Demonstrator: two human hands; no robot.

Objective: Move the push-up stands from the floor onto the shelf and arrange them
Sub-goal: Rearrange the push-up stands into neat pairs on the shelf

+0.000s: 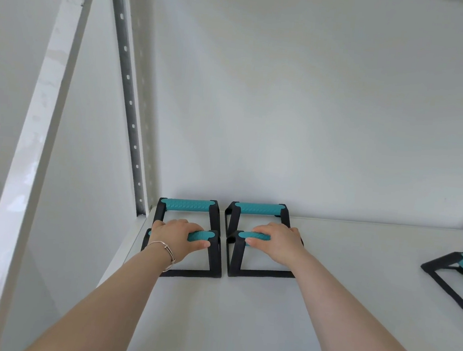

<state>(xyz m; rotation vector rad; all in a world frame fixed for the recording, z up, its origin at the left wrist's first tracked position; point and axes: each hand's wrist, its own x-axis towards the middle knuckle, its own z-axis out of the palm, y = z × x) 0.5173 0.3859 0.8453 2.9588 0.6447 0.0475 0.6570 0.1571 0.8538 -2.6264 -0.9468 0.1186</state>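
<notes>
Four push-up stands with black frames and teal grips stand in a two-by-two block on the white shelf (267,320), just left of the middle of the frame. The back left stand (188,205) and the back right stand (259,209) sit close to the white wall (315,112), side by side with a narrow gap between them. In front of them, the person's left hand (175,233) is wrapped around the teal grip of the front left stand (196,268), fingers over the top and thumb curled beneath. The right hand (277,240) is closed the same way on the grip of the front right stand (260,273). Both front stands have their bases on the shelf and lie just beside each other, nearly touching the back pair. A thin bracelet (165,249) circles the left wrist. At the right edge of the frame a fifth stand (458,270) rests on the shelf, well apart from the block and partly cut off. A grey perforated upright (128,86) runs down from the upper left to the shelf's back left corner
</notes>
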